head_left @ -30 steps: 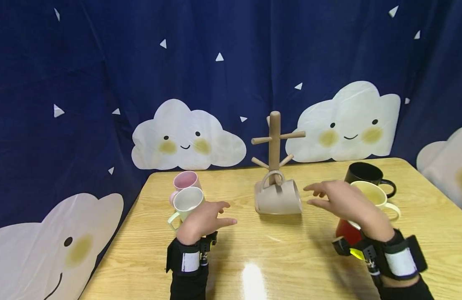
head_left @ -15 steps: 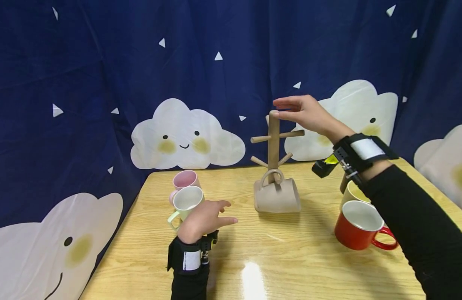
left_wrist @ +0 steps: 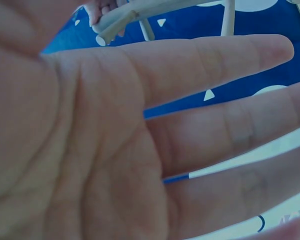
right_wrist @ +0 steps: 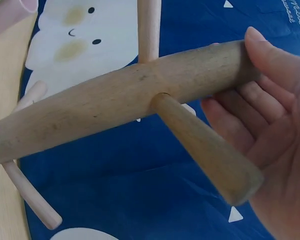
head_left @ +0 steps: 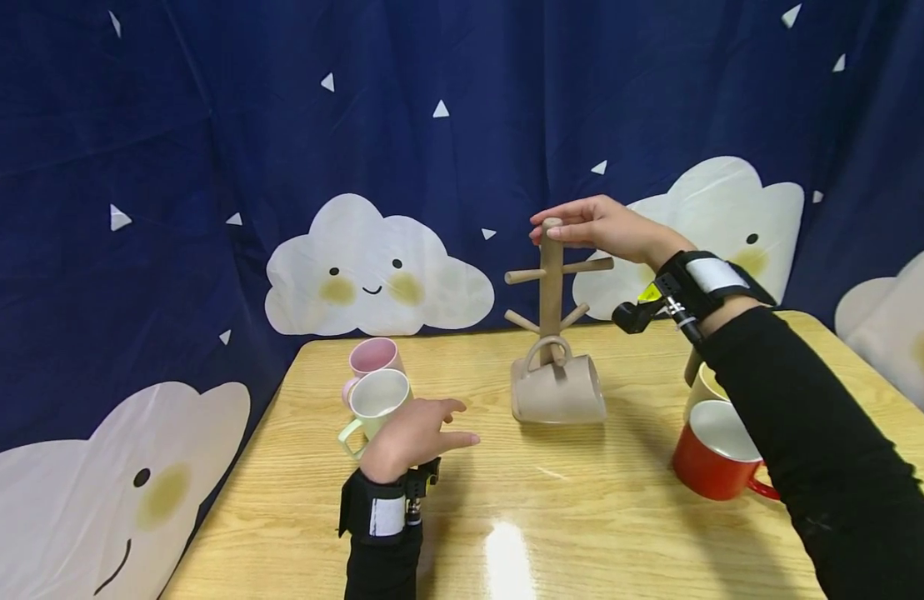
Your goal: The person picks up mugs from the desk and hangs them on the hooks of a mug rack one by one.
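Observation:
A wooden mug tree (head_left: 551,287) stands upright at the back middle of the table, its pegs sticking out from the post. On a low peg a beige mug (head_left: 559,396) hangs sideways by its handle. My right hand (head_left: 607,229) holds the top of the post; in the right wrist view the thumb (right_wrist: 272,55) lies on one side and the fingers curl behind. My left hand (head_left: 412,437), fingers apart and nothing in it, is beside a pale green mug (head_left: 379,396), which it partly covers in the head view. Behind that mug is a pink mug (head_left: 375,358).
On the right stand a red mug (head_left: 709,458) and a pale yellow mug (head_left: 703,390), both partly hidden by my right sleeve (head_left: 814,450). A dark blue curtain (head_left: 432,50) with clouds hangs behind the wooden table (head_left: 596,533).
My right hand has moved from above the right-hand mugs up and left to the top of the mug tree, and its fingers have closed round the post. My left hand has stayed put.

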A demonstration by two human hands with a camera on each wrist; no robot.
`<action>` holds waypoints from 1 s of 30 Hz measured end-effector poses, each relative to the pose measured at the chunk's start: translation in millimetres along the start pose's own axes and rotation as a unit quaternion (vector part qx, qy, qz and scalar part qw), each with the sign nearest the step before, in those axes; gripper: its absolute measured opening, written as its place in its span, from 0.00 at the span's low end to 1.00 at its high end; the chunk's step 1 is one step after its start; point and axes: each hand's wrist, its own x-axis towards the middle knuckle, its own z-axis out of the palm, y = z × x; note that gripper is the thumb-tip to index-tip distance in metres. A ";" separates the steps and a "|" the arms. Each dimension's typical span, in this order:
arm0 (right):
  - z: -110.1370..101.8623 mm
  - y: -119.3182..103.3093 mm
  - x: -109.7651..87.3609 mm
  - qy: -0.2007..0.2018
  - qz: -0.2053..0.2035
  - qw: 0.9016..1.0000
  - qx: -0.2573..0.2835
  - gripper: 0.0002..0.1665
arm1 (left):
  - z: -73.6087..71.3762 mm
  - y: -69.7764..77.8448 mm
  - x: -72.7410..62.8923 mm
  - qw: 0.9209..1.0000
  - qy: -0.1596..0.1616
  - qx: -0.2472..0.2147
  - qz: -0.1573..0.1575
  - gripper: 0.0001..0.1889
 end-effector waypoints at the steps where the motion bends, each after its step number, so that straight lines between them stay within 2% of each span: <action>1: -0.6 -0.9 0.7 -0.002 -0.001 1.000 -0.002 0.25 | 0.0 -0.3 0.3 1.000 0.000 -0.001 0.000 0.26; 6: -1.1 -1.6 1.2 0.007 -0.006 1.000 0.000 0.21 | 0.8 -0.6 0.8 1.000 -0.001 -0.001 0.000 0.26; 11: 1.5 0.1 -4.8 0.032 -0.008 0.999 0.015 0.23 | 1.6 0.6 1.3 1.000 -0.001 -0.004 0.005 0.26; 14: 5.2 -0.2 -9.3 0.067 -0.001 0.997 0.023 0.23 | 1.8 0.9 1.5 1.000 0.000 -0.004 0.005 0.26; 17: 11.0 -2.4 -13.4 0.130 0.014 0.991 0.005 0.24 | 1.5 1.3 1.1 1.000 0.001 -0.003 0.008 0.26; 20: 19.2 -7.2 -15.7 0.207 0.035 0.976 -0.051 0.23 | 1.2 1.4 1.3 1.000 0.005 0.000 0.013 0.26; 23: 28.1 -13.8 -15.8 0.271 0.053 0.953 -0.120 0.23 | 1.2 1.6 1.7 1.000 0.006 0.004 0.013 0.26; 27: 37.1 -21.9 -13.6 0.316 0.042 0.928 -0.195 0.22 | 1.7 1.8 2.0 1.000 0.006 0.003 0.011 0.26; 30: 41.2 -26.2 -11.1 0.327 0.023 0.914 -0.241 0.21 | 2.5 2.1 1.8 1.000 0.006 0.000 0.014 0.26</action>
